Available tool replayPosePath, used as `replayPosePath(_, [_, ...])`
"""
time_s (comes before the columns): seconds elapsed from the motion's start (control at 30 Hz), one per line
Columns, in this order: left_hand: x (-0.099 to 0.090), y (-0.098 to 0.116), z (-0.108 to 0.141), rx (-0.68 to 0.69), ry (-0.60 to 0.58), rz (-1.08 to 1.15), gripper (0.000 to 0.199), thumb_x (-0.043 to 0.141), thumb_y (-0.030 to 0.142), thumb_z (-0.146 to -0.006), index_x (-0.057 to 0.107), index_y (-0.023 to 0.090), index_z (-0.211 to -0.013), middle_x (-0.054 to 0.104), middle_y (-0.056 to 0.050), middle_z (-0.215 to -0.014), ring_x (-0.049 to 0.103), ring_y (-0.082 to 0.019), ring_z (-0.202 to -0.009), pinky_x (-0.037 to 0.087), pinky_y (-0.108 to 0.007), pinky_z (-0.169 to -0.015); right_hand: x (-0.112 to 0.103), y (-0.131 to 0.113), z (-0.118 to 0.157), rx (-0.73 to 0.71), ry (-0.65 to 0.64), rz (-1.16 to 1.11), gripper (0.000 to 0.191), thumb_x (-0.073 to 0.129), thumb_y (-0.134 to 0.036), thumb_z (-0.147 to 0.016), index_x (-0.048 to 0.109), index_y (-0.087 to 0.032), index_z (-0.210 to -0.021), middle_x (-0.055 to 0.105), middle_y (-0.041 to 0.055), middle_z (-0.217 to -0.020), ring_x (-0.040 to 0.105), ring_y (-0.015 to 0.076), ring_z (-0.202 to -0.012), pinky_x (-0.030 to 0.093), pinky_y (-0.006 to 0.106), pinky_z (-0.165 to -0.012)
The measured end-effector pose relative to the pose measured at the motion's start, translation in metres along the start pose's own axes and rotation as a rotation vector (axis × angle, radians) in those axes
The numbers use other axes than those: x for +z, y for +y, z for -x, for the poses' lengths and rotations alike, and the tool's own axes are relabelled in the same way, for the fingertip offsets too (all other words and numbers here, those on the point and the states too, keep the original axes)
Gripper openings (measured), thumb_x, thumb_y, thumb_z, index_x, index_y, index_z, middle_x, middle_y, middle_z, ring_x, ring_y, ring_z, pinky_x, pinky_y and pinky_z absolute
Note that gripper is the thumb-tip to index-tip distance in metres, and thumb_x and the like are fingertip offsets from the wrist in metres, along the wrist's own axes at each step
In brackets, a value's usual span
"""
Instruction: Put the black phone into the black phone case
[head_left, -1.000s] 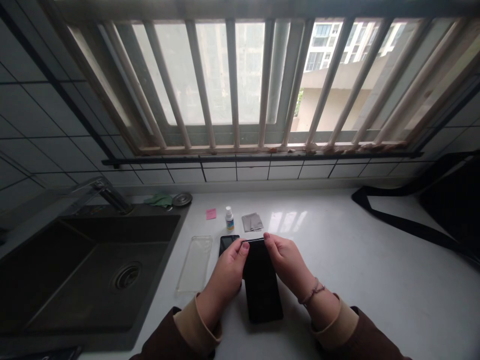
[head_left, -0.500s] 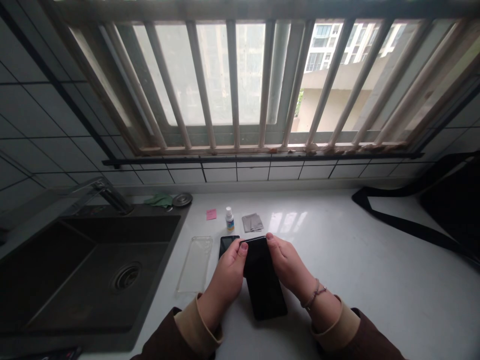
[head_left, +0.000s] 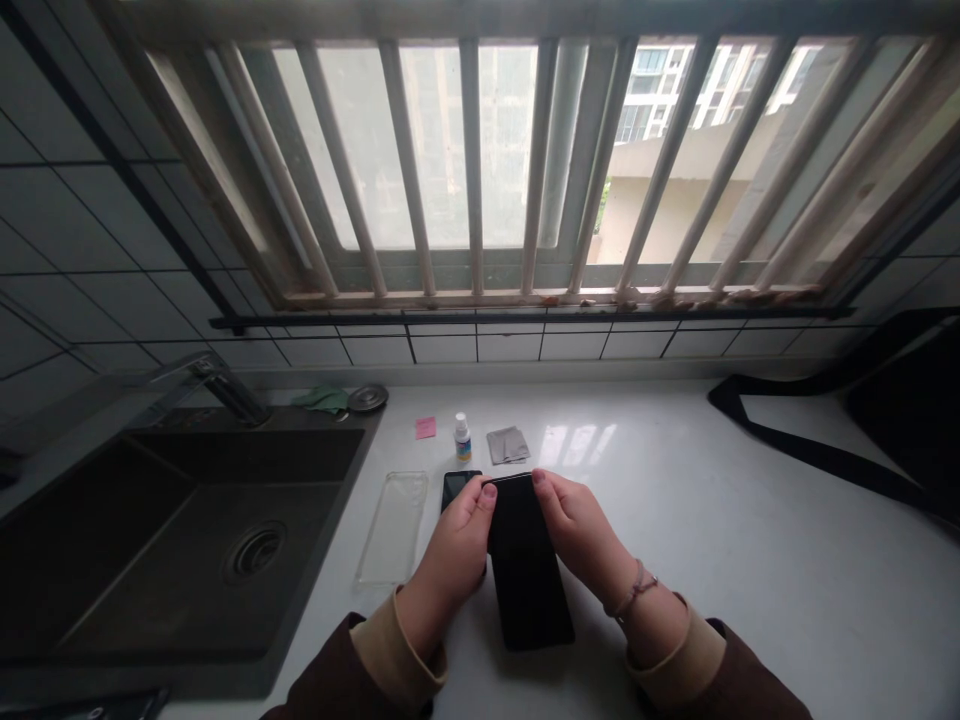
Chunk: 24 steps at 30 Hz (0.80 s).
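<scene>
Counter is white and glossy, with a dark sink [head_left: 195, 530] at left, its drain [head_left: 255, 552] visible and a faucet [head_left: 229, 392] at the far corner. Along the far edge, left to right: green cloth [head_left: 321, 400], round metal disc [head_left: 367, 398], pink sticky note [head_left: 425, 428], small white-capped bottle [head_left: 462, 440], grey wipe [head_left: 507, 445]. Transparent phone case [head_left: 393, 527] lies left of the hands. Black bag with strap [head_left: 810, 430] sits far right. A small dark phone-like slab [head_left: 454, 488] is partly hidden behind the left hand, just beside the main item.

Black smartphone [head_left: 529, 590] lies lengthwise, centre counter, glossy face up, between the forearms. Left hand [head_left: 450, 540] and right hand [head_left: 577, 530] hold its far end from either side, fingers curled closed, thumbs pressed at the far corners. Cannot tell whether that end is lifted.
</scene>
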<state>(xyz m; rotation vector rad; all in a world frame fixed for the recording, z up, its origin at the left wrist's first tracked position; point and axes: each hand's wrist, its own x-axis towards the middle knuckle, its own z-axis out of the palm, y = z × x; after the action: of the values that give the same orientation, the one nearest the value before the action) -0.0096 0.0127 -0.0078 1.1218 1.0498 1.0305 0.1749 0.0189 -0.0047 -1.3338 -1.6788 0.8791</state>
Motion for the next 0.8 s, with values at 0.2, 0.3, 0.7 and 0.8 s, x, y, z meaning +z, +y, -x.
replayPosePath(0.2, [-0.001, 0.003, 0.0, 0.036, -0.039, -0.128, 0.043, 0.057, 0.06, -0.102, 0.071, 0.02, -0.107, 0.071, -0.005, -0.091, 0.061, -0.021, -0.083, 0.047, -0.03, -0.075, 0.0, 0.0, -0.003, 0.019, -0.005, 0.231, 0.055, 0.025, -0.054, -0.112, 0.06, -0.023, -0.084, 0.072, 0.0072, -0.078, 0.066, 0.0242, -0.07, 0.044, 0.034, -0.068])
replayPosePath(0.3, [-0.001, 0.004, 0.001, 0.064, -0.011, -0.166, 0.042, 0.056, 0.06, -0.103, 0.07, 0.02, -0.102, 0.071, -0.005, -0.091, 0.063, -0.022, -0.084, 0.047, -0.03, -0.075, 0.0, -0.001, -0.002, 0.027, -0.008, 0.183, 0.056, 0.025, -0.054, -0.112, 0.063, -0.022, -0.087, 0.074, 0.0072, -0.081, 0.068, 0.0241, -0.073, 0.046, 0.033, -0.069])
replayPosePath(0.7, [-0.01, 0.006, -0.011, 0.114, 0.501, 0.254, 0.044, 0.068, 0.064, -0.094, 0.065, 0.023, -0.11, 0.067, 0.002, -0.087, 0.062, -0.014, -0.071, 0.049, -0.023, -0.062, -0.002, -0.009, 0.003, 0.168, -0.218, 0.013, 0.064, 0.024, -0.065, -0.111, 0.053, -0.024, -0.072, 0.055, -0.0038, -0.044, 0.056, 0.016, -0.044, 0.045, 0.028, -0.06])
replayPosePath(0.8, [-0.009, 0.007, -0.011, 0.097, 0.481, 0.293, 0.046, 0.07, 0.063, -0.092, 0.065, 0.022, -0.112, 0.069, 0.0, -0.091, 0.066, -0.014, -0.074, 0.052, -0.023, -0.064, 0.0, -0.007, 0.002, 0.144, -0.165, 0.038, 0.06, 0.027, -0.063, -0.111, 0.055, -0.025, -0.075, 0.049, -0.006, -0.042, 0.053, 0.0154, -0.04, 0.043, 0.028, -0.056])
